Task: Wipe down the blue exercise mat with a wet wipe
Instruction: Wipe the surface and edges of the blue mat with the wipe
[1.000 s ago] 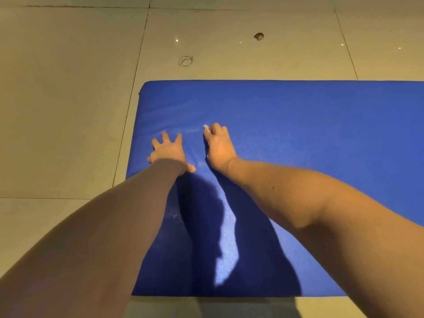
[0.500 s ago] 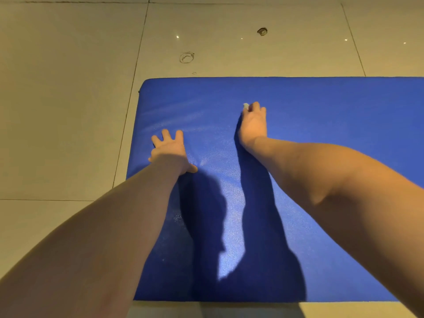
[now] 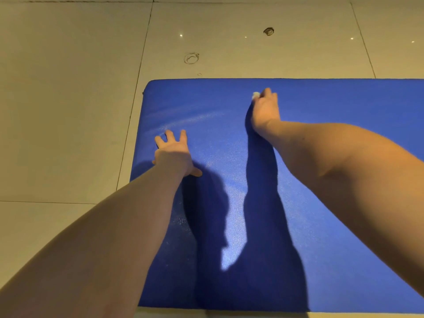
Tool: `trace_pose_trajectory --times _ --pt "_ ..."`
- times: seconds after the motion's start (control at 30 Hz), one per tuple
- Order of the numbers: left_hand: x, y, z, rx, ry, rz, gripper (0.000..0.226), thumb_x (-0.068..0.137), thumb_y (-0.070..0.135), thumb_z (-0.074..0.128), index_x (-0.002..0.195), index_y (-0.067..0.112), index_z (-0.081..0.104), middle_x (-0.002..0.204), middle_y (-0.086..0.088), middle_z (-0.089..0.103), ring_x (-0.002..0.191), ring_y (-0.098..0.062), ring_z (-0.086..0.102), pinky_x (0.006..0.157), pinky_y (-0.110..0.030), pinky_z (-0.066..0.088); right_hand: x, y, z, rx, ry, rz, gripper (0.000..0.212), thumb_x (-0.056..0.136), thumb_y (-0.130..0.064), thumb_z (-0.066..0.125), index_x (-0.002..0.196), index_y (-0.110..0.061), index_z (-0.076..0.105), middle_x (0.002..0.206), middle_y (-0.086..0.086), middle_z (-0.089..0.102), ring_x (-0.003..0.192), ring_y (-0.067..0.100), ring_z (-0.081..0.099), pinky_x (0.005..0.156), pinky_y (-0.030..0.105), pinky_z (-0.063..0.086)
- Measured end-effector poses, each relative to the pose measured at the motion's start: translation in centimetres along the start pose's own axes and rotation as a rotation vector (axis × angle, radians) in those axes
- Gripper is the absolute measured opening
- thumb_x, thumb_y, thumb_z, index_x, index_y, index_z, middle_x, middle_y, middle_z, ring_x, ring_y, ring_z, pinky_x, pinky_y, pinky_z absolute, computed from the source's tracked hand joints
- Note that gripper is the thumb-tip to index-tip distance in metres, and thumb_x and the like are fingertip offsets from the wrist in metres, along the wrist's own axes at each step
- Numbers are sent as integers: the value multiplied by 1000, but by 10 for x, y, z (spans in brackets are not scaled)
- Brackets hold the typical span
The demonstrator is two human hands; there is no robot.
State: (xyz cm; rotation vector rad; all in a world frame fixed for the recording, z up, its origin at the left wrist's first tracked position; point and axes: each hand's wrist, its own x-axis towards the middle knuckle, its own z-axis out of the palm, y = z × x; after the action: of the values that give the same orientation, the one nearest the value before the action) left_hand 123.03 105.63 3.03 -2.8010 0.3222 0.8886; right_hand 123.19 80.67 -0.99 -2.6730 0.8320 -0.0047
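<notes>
The wet wipe [image 3: 255, 95], a small white wad, is gripped under the curled fingers of the right hand [image 3: 265, 111]. Only a corner of it is seen past the fingertips, so how it is folded cannot be told. This hand is set down on the blue exercise mat [image 3: 332, 106] near the far edge, with the wipe pressed against the surface.

The left hand [image 3: 173, 154] is laid flat on the mat nearer its left end. The fingers are straight and spread, the thumb is stuck out to the right, and nothing is held in it. The two hands are placed well apart, the right one farther forward.

The mat is spread flat on a floor of large pale tiles [image 3: 68, 111]. Its rounded far-left corner is seen, while its right part is cut off by the frame edge. Pale, shiny streaks [image 3: 183, 120] are seen on the mat just beyond the left hand's fingers. Dark shadows of both forearms are cast across the mat's near half. On the tiles beyond the mat, a faint ring mark [image 3: 191, 58] and a small dark spot [image 3: 268, 31] are seen.
</notes>
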Motion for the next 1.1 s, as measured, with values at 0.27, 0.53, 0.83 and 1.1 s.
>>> trace_pose_trajectory --times 0.27,0.53,0.83,1.1 --pt "0 2 -2 12 -9 2 143 58 71 85 159 36 -10 163 -5 -1 148 -39 6 102 -49 49 -17 -60 25 112 -37 -189 34 97 -4 46 130 -1 51 135 20 42 124 31 42 99 37 35" --pt "1 0 -1 10 -10 -6 144 58 73 83 159 37 -12 165 -3 -4 150 -39 1 103 -48 49 -11 -59 23 -146 -116 -553 39 97 -3 42 135 -2 48 129 15 43 112 32 40 95 34 39" --pt "1 -1 2 46 30 6 144 56 78 81 159 36 -10 164 -3 1 148 -38 6 91 -40 54 24 1 -8 -121 40 -11 29 92 0 50 119 -6 57 109 12 48 109 27 44 78 31 37" --pt "-1 -2 2 48 40 15 144 56 79 80 159 35 -10 164 -3 1 149 -38 6 93 -41 55 30 8 2 -179 115 -266 27 92 -1 54 118 -4 57 126 13 47 113 28 45 90 36 46"
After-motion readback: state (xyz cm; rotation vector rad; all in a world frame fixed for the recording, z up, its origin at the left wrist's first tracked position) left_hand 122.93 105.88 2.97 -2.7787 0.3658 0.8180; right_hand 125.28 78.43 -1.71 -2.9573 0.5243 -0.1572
